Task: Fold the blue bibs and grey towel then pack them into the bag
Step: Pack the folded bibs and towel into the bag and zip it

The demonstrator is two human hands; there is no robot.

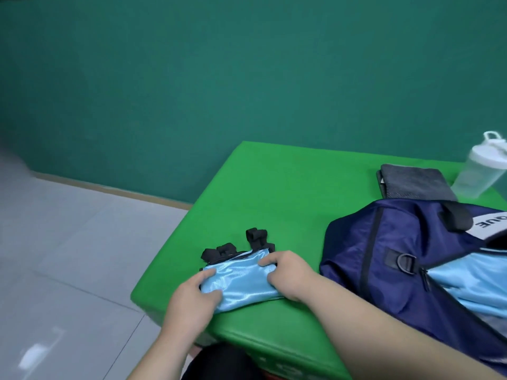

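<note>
Both hands close to the lens, clamped on 1 folded blue bib point(241, 279) at the near left corner of the green table point(288, 182). Left hand point(192, 293) gripping the bib's left end, thumb on top, fingers curled under the fold. Right hand point(288, 272) pinching the right end, fingertips pressed into the shiny cloth. Black straps point(256, 238) bunched loose at the far edge, spilling past the fold.

Likely step: last fold of this bib done or nearly done, bundle gathered for lifting. More light blue cloth already visible in the mouth of the navy bag point(411, 253) to the right, probably another bib, though hard to confirm. Grey towel point(417, 185) folded flat beyond the bag, just beside a clear bottle point(478, 174), not yet packed.

Next move, at a guess: tuck the straps in, keep both ends squeezed so the slippery layers hold, carry right and slide into the bag's opening.
</note>
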